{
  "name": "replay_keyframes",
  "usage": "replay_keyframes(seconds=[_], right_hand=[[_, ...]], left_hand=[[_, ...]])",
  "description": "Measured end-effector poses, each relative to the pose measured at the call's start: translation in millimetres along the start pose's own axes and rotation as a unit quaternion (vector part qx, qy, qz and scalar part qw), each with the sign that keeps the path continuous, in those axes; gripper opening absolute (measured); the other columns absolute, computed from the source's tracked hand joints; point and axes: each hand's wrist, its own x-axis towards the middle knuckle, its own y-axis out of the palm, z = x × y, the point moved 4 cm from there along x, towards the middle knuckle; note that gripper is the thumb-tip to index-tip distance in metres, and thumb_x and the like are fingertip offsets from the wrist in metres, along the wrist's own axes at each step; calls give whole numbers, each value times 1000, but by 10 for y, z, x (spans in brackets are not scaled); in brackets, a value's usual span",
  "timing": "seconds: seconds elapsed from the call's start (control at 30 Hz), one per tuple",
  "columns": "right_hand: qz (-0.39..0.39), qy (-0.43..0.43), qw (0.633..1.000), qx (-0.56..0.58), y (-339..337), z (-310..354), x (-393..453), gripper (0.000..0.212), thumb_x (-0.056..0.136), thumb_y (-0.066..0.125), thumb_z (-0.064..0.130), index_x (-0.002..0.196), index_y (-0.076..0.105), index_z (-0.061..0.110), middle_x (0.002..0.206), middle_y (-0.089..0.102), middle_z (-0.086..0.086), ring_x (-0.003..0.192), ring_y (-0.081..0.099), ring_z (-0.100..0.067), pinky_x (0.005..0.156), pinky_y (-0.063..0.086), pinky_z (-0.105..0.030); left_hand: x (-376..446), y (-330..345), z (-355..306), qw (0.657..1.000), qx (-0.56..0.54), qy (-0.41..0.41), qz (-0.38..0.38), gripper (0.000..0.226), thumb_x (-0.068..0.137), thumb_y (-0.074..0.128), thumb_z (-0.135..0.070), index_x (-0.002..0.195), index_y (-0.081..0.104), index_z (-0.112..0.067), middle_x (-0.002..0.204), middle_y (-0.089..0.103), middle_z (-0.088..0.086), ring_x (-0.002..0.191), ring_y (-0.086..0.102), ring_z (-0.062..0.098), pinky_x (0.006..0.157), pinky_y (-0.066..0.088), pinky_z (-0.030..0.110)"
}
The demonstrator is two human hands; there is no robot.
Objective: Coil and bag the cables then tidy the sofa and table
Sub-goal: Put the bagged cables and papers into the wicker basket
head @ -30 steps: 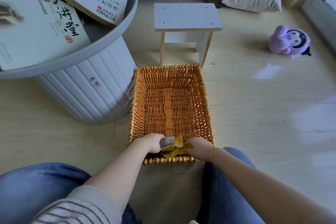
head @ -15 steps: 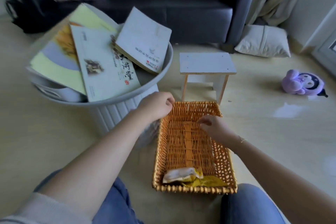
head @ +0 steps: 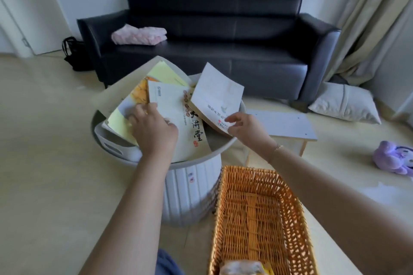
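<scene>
Several books lie in a loose heap on the round white table: a yellow magazine, a white book with black calligraphy and a grey-white book tilted on top at the right. My left hand rests on the heap where the yellow magazine meets the white book, fingers reaching forward. My right hand pinches the near corner of the grey-white book. The dark sofa stands behind the table, with a folded pink blanket on its seat. No cables are in view.
An orange wicker basket sits on the floor right of the table, with crumpled wrappers at its near end. A low white stool, a floor cushion, a purple plush toy and a black bag lie around.
Both hands let go of the wrappers in the basket, rose and reached forward onto the books. My view lifted from the basket to the table and sofa.
</scene>
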Motion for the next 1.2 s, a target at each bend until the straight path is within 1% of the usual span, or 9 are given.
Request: replay_keyframes(seconds=[0.2,0.3,0.47,0.67,0.8,0.93,1.0,1.1,1.2], right_hand=[[-13,-27,990,-138,335,85,436,84,83,69,20,151,21,15,155,22,-14,139,28,-33,112,31,-39],[25,-5,983,-184,485,26,578,100,81,73,23,153,4,19,158,8,-16,143,18,-37,114,29,-44],[-41,-46,963,-263,586,17,618,69,85,62,18,142,22,19,132,41,-10,119,45,-31,78,53,-39],[-115,-136,966,-189,206,97,457,45,99,40,12,144,40,17,129,59,-6,95,60,-24,59,36,-23],[-146,-187,964,-118,-62,106,184,39,100,44,9,138,50,14,87,65,-5,71,60,-25,57,32,-24],[-132,-281,945,-99,-68,-34,-164,45,95,51,2,138,53,18,127,64,1,116,60,-15,92,49,-26],[-98,-323,936,-98,0,-112,-272,52,93,53,0,140,51,22,143,51,7,135,45,-13,113,35,-28],[-66,-340,933,-94,112,-150,-352,51,94,54,5,142,48,21,147,47,6,140,39,-15,116,31,-31],[-47,-341,934,-96,142,-136,-400,48,96,51,14,144,47,20,148,46,6,142,36,-17,116,33,-36]], left_hand=[[73,24,20,998,-59,-16,-7,62,83,59,-4,140,36,-6,132,49,22,120,42,42,100,38,50],[177,41,52,995,-75,-40,50,35,86,66,-18,116,56,-3,106,67,14,102,61,35,81,50,39],[149,113,-8,992,-23,-5,127,26,102,44,-27,113,50,-4,114,62,14,104,57,35,72,38,34],[171,152,-63,970,-218,-39,102,22,101,45,-26,117,52,-12,118,64,7,102,62,29,83,52,38],[204,224,-102,937,-315,-91,119,21,100,46,-31,116,55,-19,111,65,7,92,66,26,82,58,46],[176,278,-149,908,-364,-150,141,47,100,37,-54,126,53,-19,116,65,9,99,65,31,91,53,51],[155,283,-192,906,-356,-174,150,62,96,33,-64,133,50,-17,121,63,6,107,61,31,98,49,49],[107,288,-285,887,-379,-182,188,69,82,50,-74,123,57,-19,112,68,-3,102,64,23,95,52,44],[75,344,-261,878,-409,-187,166,76,53,81,-49,118,60,-17,108,72,-2,96,69,22,89,56,43]])
